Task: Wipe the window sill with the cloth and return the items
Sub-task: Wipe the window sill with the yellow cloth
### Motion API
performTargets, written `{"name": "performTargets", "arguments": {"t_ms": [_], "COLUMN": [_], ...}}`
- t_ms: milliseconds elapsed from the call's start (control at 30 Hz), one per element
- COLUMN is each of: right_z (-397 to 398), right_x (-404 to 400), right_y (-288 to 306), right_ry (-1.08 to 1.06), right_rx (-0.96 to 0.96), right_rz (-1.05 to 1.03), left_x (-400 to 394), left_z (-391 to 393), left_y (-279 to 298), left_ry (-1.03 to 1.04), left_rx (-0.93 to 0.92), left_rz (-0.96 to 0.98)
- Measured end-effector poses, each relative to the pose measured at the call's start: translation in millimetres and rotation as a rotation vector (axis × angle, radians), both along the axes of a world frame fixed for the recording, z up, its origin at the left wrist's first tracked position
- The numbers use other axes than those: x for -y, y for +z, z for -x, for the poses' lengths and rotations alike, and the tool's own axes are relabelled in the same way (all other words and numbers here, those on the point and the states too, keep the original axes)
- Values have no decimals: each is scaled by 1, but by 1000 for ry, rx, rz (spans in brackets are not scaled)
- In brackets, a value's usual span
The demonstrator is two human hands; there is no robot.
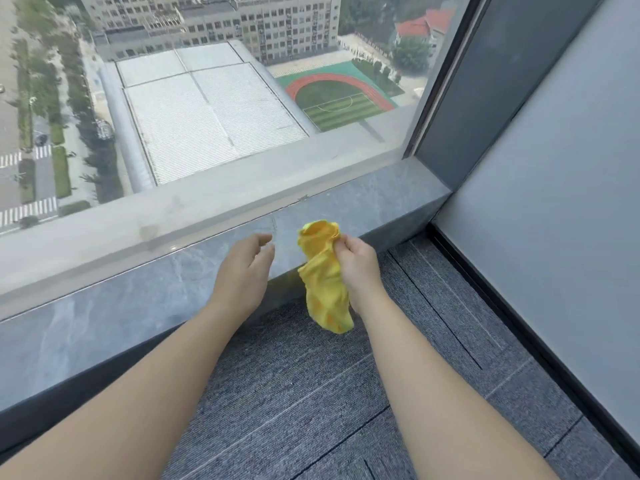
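Observation:
A yellow cloth [322,278] hangs bunched from my right hand [358,263], which grips it near its top, just in front of the sill's front edge. The grey stone window sill [104,317] runs from lower left to upper right under the big window. My left hand [242,268] hovers over the sill's front edge, left of the cloth, fingers loosely apart and holding nothing. No other items lie on the visible part of the sill.
The window glass [207,116] rises right behind the sill. A grey wall [554,202] with a dark baseboard closes the right side, meeting the sill's end. Grey carpet tiles [346,393] cover the floor below.

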State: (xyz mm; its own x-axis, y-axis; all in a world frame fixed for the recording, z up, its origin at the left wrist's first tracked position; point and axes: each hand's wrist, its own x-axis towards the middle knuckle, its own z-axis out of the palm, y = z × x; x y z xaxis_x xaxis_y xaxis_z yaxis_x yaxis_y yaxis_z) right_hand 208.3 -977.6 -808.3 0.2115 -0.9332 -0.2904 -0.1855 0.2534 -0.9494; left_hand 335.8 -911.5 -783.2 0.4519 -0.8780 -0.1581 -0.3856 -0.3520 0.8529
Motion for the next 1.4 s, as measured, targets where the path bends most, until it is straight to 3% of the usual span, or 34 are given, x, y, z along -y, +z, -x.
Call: {"name": "performTargets", "arguments": {"t_ms": [100, 200, 400, 533, 700, 933, 1100, 1233, 1300, 1400], "right_z": [-9, -18, -25, -40, -83, -127, -154, -172, -180, -188], "right_x": [-8, -19, -23, -22, -50, -139, -256, -360, -409, -481], "right_y": [67, 153, 353, 484, 587, 666, 698, 717, 727, 742], "right_ry": [-144, -147, -8, 174, 455, 916, 1002, 1222, 1319, 1471], "right_rx": [395, 576, 640, 654, 516, 169, 200, 100, 51, 32], "right_rz": [-229, -354, -589, -634, -586, -573, -387, -240, -203, -212], "left_x": [-13, -22, -41, -55, -95, -223, -358, -475, -524, -590], "left_z": [-6, -2, -9, -19, -43, -88, -90, -65, -53, -33], "left_y": [48, 126, 317, 446, 565, 649, 675, 700, 713, 734], "left_ry": [60, 161, 233, 295, 518, 709, 812, 1016, 1154, 1324], "left_rx": [-129, -395, -864, -1064, -935, -671, -511, -385, -382, -508], "left_rz": [-87, -170, -287, -84, 59, 181, 48, -174, -203, -76]}}
